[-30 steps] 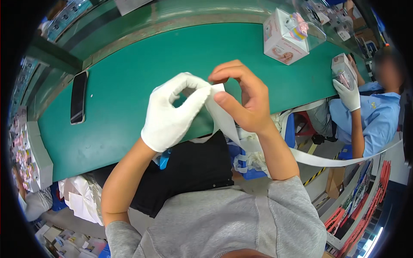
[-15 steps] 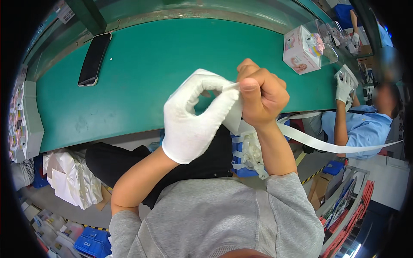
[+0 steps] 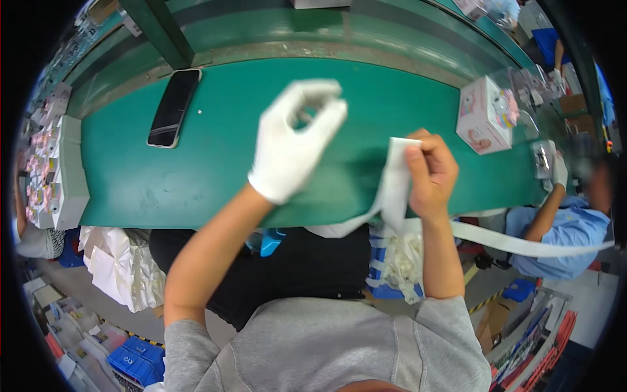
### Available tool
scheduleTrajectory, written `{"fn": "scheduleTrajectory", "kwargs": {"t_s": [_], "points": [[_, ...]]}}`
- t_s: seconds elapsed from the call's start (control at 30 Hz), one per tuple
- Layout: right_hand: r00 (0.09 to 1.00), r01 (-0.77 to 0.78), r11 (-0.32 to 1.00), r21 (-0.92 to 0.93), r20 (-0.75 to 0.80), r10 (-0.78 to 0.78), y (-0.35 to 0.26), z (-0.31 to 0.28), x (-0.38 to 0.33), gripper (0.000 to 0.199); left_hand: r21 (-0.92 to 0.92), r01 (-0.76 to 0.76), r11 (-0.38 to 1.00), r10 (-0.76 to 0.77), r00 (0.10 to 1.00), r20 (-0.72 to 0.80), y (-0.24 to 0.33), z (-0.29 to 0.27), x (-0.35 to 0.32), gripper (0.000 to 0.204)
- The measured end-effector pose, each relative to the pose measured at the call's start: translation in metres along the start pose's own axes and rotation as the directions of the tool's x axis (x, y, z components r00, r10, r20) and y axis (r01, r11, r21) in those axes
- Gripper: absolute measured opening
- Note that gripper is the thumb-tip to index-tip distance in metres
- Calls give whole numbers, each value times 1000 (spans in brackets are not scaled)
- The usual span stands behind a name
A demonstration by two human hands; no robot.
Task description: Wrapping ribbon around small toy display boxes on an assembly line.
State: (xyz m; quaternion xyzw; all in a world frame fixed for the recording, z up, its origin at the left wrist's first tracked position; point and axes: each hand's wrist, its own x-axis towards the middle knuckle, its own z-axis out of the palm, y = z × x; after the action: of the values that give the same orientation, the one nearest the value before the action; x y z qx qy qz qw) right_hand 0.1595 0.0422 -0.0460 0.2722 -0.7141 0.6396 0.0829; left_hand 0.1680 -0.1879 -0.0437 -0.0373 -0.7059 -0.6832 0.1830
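A worker in a grey shirt (image 3: 326, 340) pinches the end of a white strip (image 3: 396, 176) in the bare right hand (image 3: 432, 176) at a green bench (image 3: 366, 85), thumb pressed on the strip and fingers closed behind it. The strip's squared end stands just left of those fingertips; the rest drops below them, one length bending left along the bench's near edge. The white-gloved left hand (image 3: 290, 147) hangs well apart from the right, its thumb and forefinger curled toward each other in a ring; from where I stand the tips are blurred, and I cannot tell whether they meet or hold anything. Left of the gloved fingers lies a dark-screened phone (image 3: 174, 108), a small white speck (image 3: 200, 112) beside it. A white printed box (image 3: 482, 124) stands to the right of the bare fingers. Below them, pale scraps (image 3: 403, 261) fill a blue bin (image 3: 384, 291). Farther right sits a co-worker (image 3: 558, 232) in a blue shirt, one gloved hand (image 3: 560, 173) raised.
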Motion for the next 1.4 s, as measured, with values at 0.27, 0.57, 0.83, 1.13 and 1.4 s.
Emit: {"fn": "scheduleTrajectory", "kwargs": {"t_s": [0.27, 0.57, 0.83, 1.13, 1.4], "points": [[912, -408, 913, 12, -29, 408, 31, -44, -24, 8, 692, -169, 702, 208, 978, 28, -72, -49, 218, 51], [983, -106, 969, -222, 125, 136, 33, -44, -9, 7, 759, -522, 389, 265, 853, 450, -152, -84, 359, 56], [996, -55, 965, -256, 59, 72, 39, -32, -17, 11, 712, -646, -276, 297, 647, 703, -132, -58, 420, 28], [997, -52, 958, -283, 46, 68, 40, -41, -19, 10, 553, -740, -383, 281, 477, 833, -33, 22, 252, 9], [997, 38, 987, -157, 68, -28, 38, -43, -10, 7, 727, -641, -248, 291, 666, 687, 64, 25, 69, 10]]}}
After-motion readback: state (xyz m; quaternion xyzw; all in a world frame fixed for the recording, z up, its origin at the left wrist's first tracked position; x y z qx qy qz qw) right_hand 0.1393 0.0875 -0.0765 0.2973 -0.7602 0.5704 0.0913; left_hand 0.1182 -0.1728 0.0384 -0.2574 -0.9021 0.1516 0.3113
